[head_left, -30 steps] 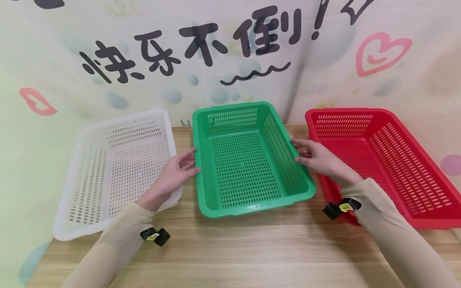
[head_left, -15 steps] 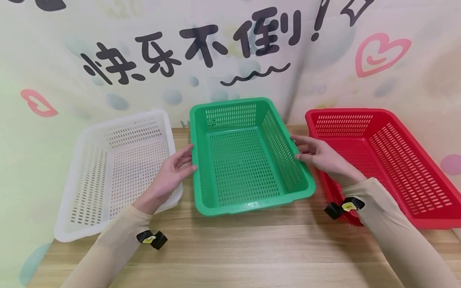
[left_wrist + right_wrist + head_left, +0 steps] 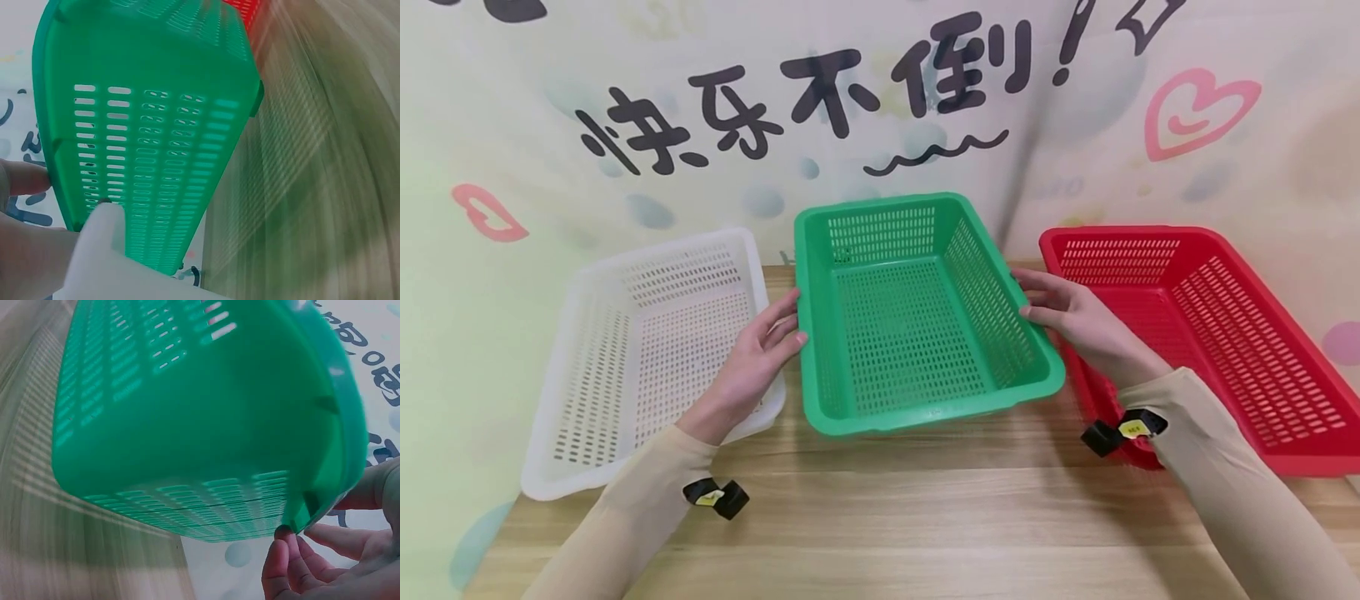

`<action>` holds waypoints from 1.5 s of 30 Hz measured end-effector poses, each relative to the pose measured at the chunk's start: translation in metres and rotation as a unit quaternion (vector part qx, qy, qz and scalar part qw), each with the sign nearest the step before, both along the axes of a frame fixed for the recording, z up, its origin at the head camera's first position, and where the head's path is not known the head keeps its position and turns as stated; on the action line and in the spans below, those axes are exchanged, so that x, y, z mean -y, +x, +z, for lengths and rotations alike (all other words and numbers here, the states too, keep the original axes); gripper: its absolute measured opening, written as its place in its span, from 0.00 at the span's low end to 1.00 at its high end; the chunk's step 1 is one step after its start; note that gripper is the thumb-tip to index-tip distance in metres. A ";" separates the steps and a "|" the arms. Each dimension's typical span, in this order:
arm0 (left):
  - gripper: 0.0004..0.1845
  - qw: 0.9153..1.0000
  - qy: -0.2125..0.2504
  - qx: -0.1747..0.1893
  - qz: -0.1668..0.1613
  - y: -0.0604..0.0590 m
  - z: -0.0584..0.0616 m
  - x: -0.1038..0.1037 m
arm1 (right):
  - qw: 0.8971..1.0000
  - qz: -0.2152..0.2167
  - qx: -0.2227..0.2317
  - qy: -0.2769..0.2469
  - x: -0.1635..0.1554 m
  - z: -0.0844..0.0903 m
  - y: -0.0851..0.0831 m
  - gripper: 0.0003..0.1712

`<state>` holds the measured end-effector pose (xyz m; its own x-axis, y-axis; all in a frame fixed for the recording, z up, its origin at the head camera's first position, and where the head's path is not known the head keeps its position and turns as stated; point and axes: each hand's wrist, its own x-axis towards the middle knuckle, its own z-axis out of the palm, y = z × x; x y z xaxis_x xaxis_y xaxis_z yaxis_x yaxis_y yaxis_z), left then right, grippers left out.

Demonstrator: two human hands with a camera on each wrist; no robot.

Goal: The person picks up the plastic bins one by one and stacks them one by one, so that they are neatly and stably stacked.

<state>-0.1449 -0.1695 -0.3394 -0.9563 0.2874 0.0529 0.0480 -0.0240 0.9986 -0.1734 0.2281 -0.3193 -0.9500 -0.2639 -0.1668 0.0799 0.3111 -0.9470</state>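
A green plastic basket (image 3: pixel 910 333) with slotted walls is held between both hands, its inside bare. My left hand (image 3: pixel 748 362) grips its left rim, thumb (image 3: pixel 25 178) on the rim's outer edge in the left wrist view. On the opposite side my right hand (image 3: pixel 1078 321) holds the right rim. The right wrist view shows fingertips (image 3: pixel 284 534) tucked under that rim. In both wrist views the basket's underside is raised above the wooden table (image 3: pixel 887 508), and its slotted shadow falls on the wood.
A white basket (image 3: pixel 688 342) stands on the left, partly behind the left forearm. At the right is a larger-looking red basket (image 3: pixel 1255 350), overlapped by the right hand and arm. Close behind all three hangs a printed cloth backdrop (image 3: pixel 820 150) with black lettering.
The green basket has risen higher in the head view, its near edge lifting too. Both hands have moved up with it. The white and red baskets stay in place.
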 end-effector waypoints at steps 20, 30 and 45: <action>0.32 0.996 0.081 -0.025 -0.027 0.007 0.017 0.012 | 0.988 -0.002 -0.006 -0.154 0.011 0.015 0.016 0.38; 0.32 0.996 0.081 -0.039 -0.023 0.015 0.025 0.029 | 0.969 0.018 -0.017 -0.248 0.026 0.016 0.023 0.35; 0.31 0.992 0.114 -0.061 -0.014 0.022 0.029 0.055 | 0.958 0.037 -0.016 -0.284 0.055 0.013 0.028 0.32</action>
